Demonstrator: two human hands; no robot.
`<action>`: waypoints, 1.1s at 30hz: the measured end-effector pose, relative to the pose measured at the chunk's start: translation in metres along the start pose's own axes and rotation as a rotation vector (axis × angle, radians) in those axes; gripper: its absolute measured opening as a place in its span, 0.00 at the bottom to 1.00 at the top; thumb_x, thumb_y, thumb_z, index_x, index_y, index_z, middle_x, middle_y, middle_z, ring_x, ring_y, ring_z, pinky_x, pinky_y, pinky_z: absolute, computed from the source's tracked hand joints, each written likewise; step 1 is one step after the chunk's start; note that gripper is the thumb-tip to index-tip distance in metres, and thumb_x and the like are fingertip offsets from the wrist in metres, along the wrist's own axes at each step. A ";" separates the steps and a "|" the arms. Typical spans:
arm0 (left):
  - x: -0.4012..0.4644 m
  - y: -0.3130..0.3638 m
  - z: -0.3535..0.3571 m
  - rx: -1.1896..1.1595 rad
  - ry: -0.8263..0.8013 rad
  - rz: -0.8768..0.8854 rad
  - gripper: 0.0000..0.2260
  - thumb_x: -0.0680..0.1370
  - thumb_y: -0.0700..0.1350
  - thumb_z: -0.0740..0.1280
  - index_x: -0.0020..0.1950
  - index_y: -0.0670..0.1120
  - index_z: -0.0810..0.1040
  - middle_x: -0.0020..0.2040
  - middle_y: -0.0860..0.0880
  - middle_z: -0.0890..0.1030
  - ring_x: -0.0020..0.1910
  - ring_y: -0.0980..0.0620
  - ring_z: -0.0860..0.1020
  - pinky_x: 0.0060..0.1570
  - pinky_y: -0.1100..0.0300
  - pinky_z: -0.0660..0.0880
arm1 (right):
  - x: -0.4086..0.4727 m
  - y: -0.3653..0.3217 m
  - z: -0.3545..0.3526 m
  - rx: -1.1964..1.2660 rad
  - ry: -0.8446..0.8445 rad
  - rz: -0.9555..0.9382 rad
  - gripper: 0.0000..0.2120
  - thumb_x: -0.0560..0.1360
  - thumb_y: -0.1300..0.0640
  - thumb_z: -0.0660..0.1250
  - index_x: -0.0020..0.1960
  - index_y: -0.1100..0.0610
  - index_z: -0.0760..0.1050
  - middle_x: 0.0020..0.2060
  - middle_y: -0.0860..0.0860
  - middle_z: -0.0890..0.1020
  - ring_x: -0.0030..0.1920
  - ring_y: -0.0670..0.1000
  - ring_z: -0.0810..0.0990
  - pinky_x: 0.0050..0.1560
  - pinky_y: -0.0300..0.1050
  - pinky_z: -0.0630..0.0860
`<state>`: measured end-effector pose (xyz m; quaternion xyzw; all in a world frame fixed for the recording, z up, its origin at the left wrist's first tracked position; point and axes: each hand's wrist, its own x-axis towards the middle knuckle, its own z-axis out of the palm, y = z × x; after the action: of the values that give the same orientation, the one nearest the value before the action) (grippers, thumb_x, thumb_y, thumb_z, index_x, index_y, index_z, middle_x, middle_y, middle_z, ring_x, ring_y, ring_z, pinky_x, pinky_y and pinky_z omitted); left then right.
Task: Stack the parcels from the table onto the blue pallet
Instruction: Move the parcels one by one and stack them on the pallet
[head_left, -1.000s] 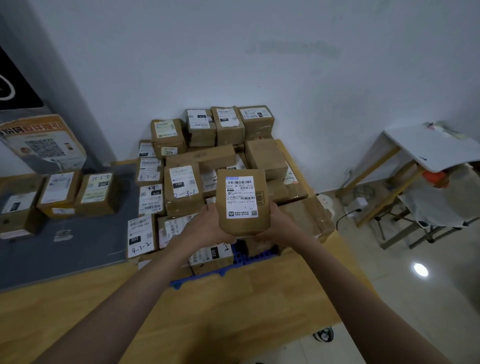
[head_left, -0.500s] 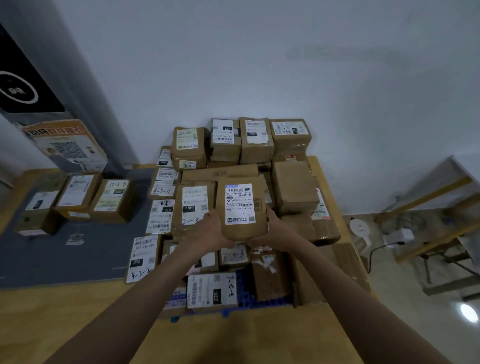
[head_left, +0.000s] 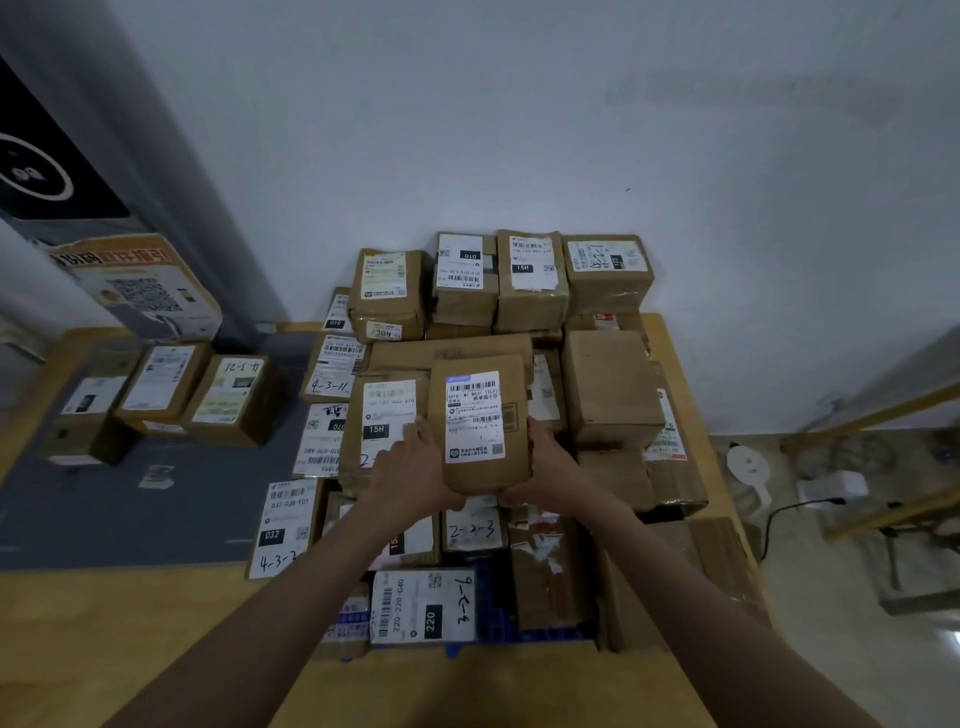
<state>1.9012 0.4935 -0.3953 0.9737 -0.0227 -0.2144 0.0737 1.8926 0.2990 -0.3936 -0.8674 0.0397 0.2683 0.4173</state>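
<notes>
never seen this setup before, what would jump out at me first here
First, the brown parcel in the middle, its white label facing the camera, gripped by the left hand and the right hand above a crowded heap of labelled parcels against the white wall. A strip of blue pallet peeks out at the heap's near edge. Three more boxes sit apart on the grey mat to the left.

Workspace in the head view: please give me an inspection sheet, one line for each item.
Surface: wooden table with a grey mat.
Job's things: blue pallet piled with parcels; three parcels on the mat.
Clutter: nothing seen.
Grippers: left hand and right hand hold one parcel above the pile.
Cables: black cable on the floor.
Surroundings: white wall, wooden frame.
</notes>
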 end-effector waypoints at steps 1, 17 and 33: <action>-0.002 0.000 -0.001 0.005 -0.010 -0.005 0.59 0.65 0.61 0.77 0.78 0.35 0.44 0.73 0.40 0.62 0.65 0.42 0.72 0.58 0.49 0.73 | 0.001 0.001 0.000 -0.001 -0.006 -0.008 0.56 0.63 0.62 0.79 0.79 0.54 0.47 0.67 0.52 0.71 0.60 0.49 0.71 0.59 0.46 0.74; -0.016 -0.021 -0.012 -0.045 0.026 -0.042 0.49 0.65 0.61 0.77 0.75 0.41 0.57 0.70 0.41 0.59 0.70 0.41 0.61 0.63 0.46 0.71 | -0.002 -0.012 0.016 0.013 -0.019 -0.106 0.44 0.68 0.62 0.78 0.76 0.55 0.56 0.66 0.50 0.68 0.69 0.50 0.67 0.64 0.44 0.68; -0.011 -0.029 -0.014 -0.099 -0.018 -0.065 0.48 0.64 0.55 0.80 0.72 0.40 0.55 0.67 0.40 0.63 0.66 0.40 0.67 0.61 0.47 0.73 | 0.008 -0.007 0.019 0.080 -0.099 -0.079 0.47 0.66 0.62 0.79 0.75 0.50 0.55 0.58 0.43 0.71 0.62 0.50 0.73 0.63 0.51 0.76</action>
<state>1.8976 0.5244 -0.3829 0.9671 0.0189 -0.2261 0.1148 1.8933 0.3193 -0.4021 -0.8367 -0.0046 0.2922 0.4632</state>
